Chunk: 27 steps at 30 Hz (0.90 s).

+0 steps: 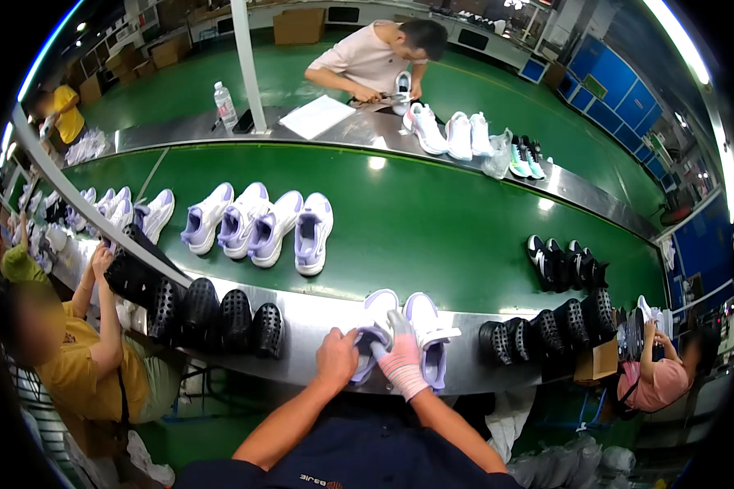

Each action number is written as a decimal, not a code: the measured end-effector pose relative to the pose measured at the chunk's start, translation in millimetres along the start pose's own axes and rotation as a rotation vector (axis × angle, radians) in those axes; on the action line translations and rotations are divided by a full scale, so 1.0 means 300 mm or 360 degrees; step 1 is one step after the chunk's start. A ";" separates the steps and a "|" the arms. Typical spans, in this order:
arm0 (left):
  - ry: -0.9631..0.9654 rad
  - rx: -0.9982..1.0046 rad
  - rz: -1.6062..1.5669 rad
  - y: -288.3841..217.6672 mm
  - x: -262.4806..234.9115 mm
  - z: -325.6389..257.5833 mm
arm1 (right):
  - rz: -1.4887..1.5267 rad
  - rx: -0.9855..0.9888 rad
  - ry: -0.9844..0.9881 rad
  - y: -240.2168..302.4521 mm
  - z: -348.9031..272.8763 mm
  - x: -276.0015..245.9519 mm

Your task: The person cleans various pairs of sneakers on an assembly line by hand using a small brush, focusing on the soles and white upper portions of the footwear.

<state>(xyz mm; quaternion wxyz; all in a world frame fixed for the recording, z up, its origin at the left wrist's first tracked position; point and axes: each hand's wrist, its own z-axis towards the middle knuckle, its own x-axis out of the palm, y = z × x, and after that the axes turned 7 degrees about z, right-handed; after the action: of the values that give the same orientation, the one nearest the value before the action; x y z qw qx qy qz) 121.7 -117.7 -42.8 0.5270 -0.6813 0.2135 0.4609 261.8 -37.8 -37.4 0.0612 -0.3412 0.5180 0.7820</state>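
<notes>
A pair of white and lavender sneakers lies in front of me on the metal edge of the bench, toes pointing away. My bare left hand is closed on the collar of the left sneaker. In a grey and pink striped glove, my right hand reaches over from the other side, its fingers closed at the same sneaker's opening; the hand hides part of the shoe. Beside it, close to the glove, rests the right sneaker, with a pale strap or tab sticking out to the right.
Several similar sneakers stand on the green belt to the left. Black studded shoe-shaped pieces line the bench on both sides. Black sneakers sit farther right. Across the belt, a person handles a shoe; others work at both sides.
</notes>
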 end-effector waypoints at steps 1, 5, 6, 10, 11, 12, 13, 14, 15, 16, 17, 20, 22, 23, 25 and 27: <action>0.0009 0.0056 0.0005 0.022 -0.001 -0.006 | 0.0012 -0.0067 0.0280 0.029 0.057 -0.028; -0.0064 -0.0030 -0.0240 0.081 0.030 0.006 | -0.0088 0.0052 0.1012 0.035 0.120 -0.076; 0.0039 -0.0100 -0.0243 0.085 0.037 0.009 | -0.0239 -0.0057 0.1216 0.050 0.128 -0.083; 0.0056 -0.0071 -0.0398 0.081 0.057 0.029 | -0.0118 -0.0377 0.0803 0.090 0.105 -0.007; 0.0059 -0.0062 -0.0394 0.073 0.043 0.034 | -0.0117 -0.0373 0.0793 0.054 0.096 -0.012; 0.0200 -0.0041 -0.0382 0.058 0.010 0.033 | 0.0541 0.0163 0.0627 0.017 0.089 -0.027; 0.0342 -0.0017 -0.0369 0.041 -0.025 0.029 | 0.1190 0.0701 0.0424 -0.020 0.083 -0.039; 0.0360 -0.0038 -0.0276 0.033 -0.058 0.007 | 0.1364 0.0822 0.0337 0.026 0.087 -0.073; 0.0371 -0.0030 -0.0272 0.000 -0.092 -0.003 | 0.1366 0.0828 0.0325 0.038 0.089 -0.094; 0.0200 0.0295 -0.0114 -0.036 -0.128 -0.003 | 0.1392 0.0901 0.0290 0.044 0.089 -0.110; 0.0017 0.0621 0.0045 -0.079 -0.167 0.007 | 0.1420 0.0963 0.0257 0.044 0.094 -0.125; -0.0098 0.0979 0.0367 -0.146 -0.174 0.041 | 0.1237 0.0943 0.0294 -0.014 0.091 -0.116; -0.0182 0.1153 0.0511 -0.141 -0.158 0.068 | 0.1126 0.0938 0.0272 -0.054 0.090 -0.097; -0.0123 0.1283 0.0606 -0.133 -0.151 0.084 | 0.1142 0.0903 0.0239 -0.058 0.093 -0.095; -0.0061 0.1417 0.0703 -0.106 -0.131 0.094 | 0.1162 0.0867 0.0200 -0.085 0.090 -0.083; 0.0106 0.1750 0.0721 -0.083 -0.134 0.104 | 0.1023 0.1229 0.0172 -0.100 0.108 -0.086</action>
<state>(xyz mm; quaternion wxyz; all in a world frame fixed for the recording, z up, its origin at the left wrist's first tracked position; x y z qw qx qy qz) 109.0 -88.1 3.8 0.6841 -0.2600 0.5773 0.3622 279.7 10.2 -37.6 -0.0877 -0.1570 0.8508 0.4938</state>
